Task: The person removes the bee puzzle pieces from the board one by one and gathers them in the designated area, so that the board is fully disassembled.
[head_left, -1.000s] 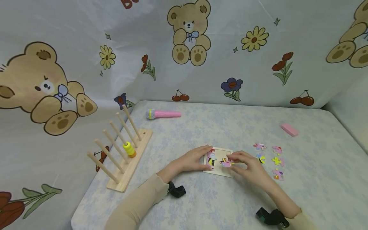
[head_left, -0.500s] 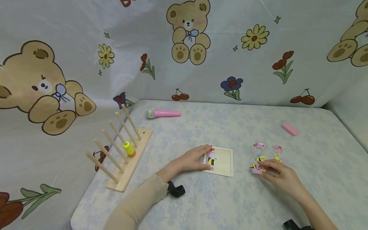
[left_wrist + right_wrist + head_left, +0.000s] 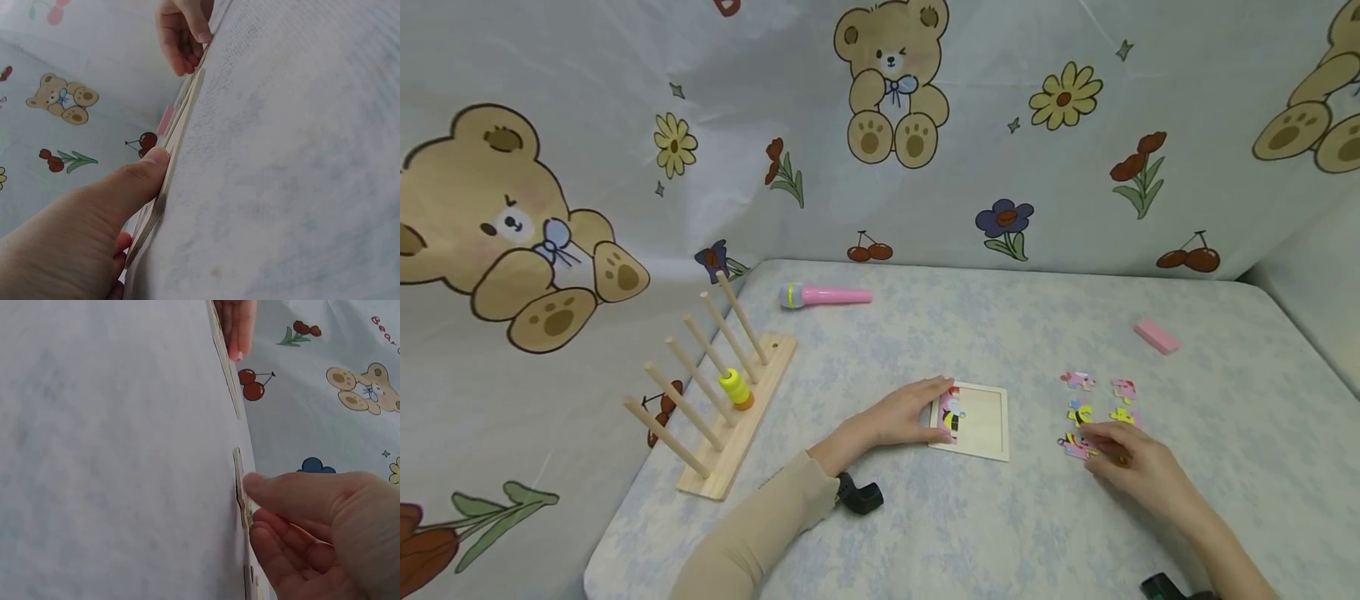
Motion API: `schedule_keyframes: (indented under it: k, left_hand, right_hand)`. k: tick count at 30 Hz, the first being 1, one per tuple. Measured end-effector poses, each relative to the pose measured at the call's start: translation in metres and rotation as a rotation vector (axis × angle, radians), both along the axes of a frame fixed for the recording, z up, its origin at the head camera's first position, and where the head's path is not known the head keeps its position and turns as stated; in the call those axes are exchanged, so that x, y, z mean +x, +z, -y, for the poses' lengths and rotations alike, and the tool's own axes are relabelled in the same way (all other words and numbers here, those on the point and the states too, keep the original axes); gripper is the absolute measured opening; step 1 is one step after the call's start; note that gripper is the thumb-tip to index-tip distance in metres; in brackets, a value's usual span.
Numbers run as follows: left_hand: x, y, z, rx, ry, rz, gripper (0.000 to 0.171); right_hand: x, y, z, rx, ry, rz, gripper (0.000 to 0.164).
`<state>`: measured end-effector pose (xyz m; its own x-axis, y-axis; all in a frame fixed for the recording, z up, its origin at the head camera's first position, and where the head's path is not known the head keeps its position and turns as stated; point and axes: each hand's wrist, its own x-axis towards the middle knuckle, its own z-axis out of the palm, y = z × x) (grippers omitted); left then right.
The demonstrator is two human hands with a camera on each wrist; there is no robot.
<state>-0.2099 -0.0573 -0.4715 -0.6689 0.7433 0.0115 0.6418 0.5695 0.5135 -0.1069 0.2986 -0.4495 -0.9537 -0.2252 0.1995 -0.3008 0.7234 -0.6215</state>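
A shallow wooden puzzle tray [image 3: 983, 423] lies on the table, with puzzle pieces [image 3: 953, 415] fitted along its left side. My left hand [image 3: 898, 417] holds the tray's left end between thumb and fingers; in the left wrist view the thumb [image 3: 140, 181] lies along its near edge. To the right, my right hand [image 3: 1138, 467] pinches a pink puzzle piece with a bee print [image 3: 1077, 447] at table level. The thumb and that piece [image 3: 240, 487] touch in the right wrist view. Loose puzzle pieces [image 3: 1078, 381] lie beside this hand, one partly covered by it.
A wooden peg stand [image 3: 756, 400] with yellow and orange beads [image 3: 735, 387] on one peg stands at the left. A pink toy microphone [image 3: 827, 297] lies at the back. A pink block [image 3: 1157, 337] sits at the back right.
My right hand has carried the bee piece from above the tray rightward to the loose pieces, then shifted slightly further right. My left hand has stayed on the tray.
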Motion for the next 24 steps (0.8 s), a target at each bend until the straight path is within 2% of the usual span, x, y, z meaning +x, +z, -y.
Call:
schedule_keyframes:
  k: [5, 10, 14, 17, 21, 24]
  left_hand:
    - [-0.003, -0.002, 0.001, 0.02, 0.002, -0.032, 0.09]
    - [-0.005, -0.005, 0.001, 0.025, 0.003, -0.032, 0.094]
    - [-0.006, -0.006, 0.001, 0.023, 0.011, -0.019, 0.096]
    - [-0.007, -0.006, 0.001, 0.031, 0.013, -0.008, 0.095]
    - [-0.008, -0.005, 0.002, 0.031, 0.012, 0.006, 0.096]
    - [-0.007, -0.004, 0.005, 0.028, 0.012, 0.014, 0.096]
  right_hand:
    - [-0.014, 0.017, 0.011, -0.062, 0.023, -0.01, 0.04]
    - [-0.038, 0.029, 0.047, -0.114, 0.099, -0.035, 0.038]
    - [-0.063, 0.024, 0.086, -0.144, 0.189, -0.017, 0.032]
    - [-0.078, 0.017, 0.109, -0.138, 0.211, 0.036, 0.028]
    - [-0.089, 0.005, 0.129, -0.135, 0.211, 0.092, 0.026]
    - [-0.092, -0.004, 0.136, -0.135, 0.204, 0.093, 0.026]
